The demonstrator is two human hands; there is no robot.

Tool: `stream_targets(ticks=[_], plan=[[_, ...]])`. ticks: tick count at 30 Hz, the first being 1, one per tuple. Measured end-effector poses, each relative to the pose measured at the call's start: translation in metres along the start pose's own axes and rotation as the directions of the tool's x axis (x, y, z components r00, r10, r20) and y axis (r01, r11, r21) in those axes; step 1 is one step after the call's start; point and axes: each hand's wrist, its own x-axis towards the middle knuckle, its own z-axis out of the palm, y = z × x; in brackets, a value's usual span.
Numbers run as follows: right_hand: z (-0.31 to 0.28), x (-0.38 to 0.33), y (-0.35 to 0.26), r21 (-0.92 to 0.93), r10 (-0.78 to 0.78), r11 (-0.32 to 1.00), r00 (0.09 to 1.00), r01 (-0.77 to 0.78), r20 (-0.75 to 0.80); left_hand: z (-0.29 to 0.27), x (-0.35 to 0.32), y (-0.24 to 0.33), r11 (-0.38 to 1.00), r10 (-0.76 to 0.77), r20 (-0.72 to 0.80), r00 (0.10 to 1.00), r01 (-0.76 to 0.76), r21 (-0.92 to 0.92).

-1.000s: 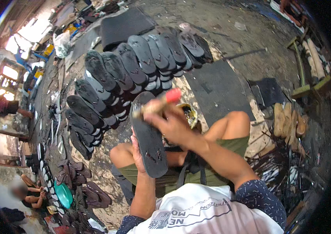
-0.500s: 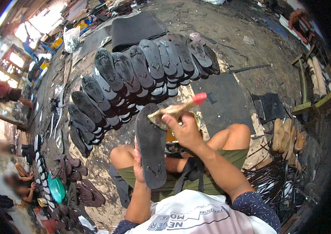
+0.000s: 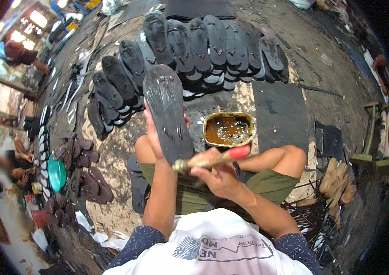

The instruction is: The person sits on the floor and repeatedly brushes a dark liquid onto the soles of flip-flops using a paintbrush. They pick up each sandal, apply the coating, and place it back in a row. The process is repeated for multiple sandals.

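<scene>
My left hand (image 3: 153, 135) is closed round the sides of a black sandal sole (image 3: 164, 105), holding it up with its face toward me. The sole's surface looks wet and glossy from its far end down past the middle. My right hand (image 3: 224, 179) grips a brush (image 3: 210, 161) with a red-tipped handle; its bristle end touches or hovers at the sole's near end. Beyond my right hand stands an open tub (image 3: 252, 134) of amber-brown liquid, likely glue, with bubbles or bits on its surface.
Rows of stacked black soles (image 3: 199, 43) curve across the floor ahead. To the right lie a dark rubber sheet (image 3: 279, 112) and wooden shoe lasts (image 3: 334, 183). A green basin (image 3: 57, 173) and brown sandals (image 3: 96, 185) sit at left. Other people (image 3: 18, 165) are at the far left.
The brush has moved from the sole's far end down to its near end, leaving a shiny coat. My left hand has raised the sole farther away, and the tub now shows fully.
</scene>
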Motion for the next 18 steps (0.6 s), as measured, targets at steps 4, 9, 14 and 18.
stream_targets(ticks=[4, 9, 14, 18], plan=[[-0.021, 0.03, -0.035, -0.236, -0.309, 0.926, 0.951, 0.295, -0.024, -0.002, 0.002, -0.001, 0.993, 0.045, 0.116, 0.992, -0.057, 0.103], [-0.066, 0.107, -0.002, -0.473, -0.524, 0.773, 0.846, 0.423, -0.099, 0.023, -0.049, -0.065, 0.996, -0.082, 0.071, 0.994, 0.079, 0.047], [-0.051, 0.13, -0.003, -0.472, -0.554, 0.744, 0.832, 0.473, -0.04, 0.029, -0.057, -0.054, 0.983, -0.04, 0.009, 0.999, 0.038, 0.181], [0.007, 0.037, 0.005, 0.053, -0.332, 0.943, 0.94, 0.328, 0.077, -0.017, -0.019, -0.005, 0.993, -0.068, 0.018, 0.998, 0.066, 0.097]])
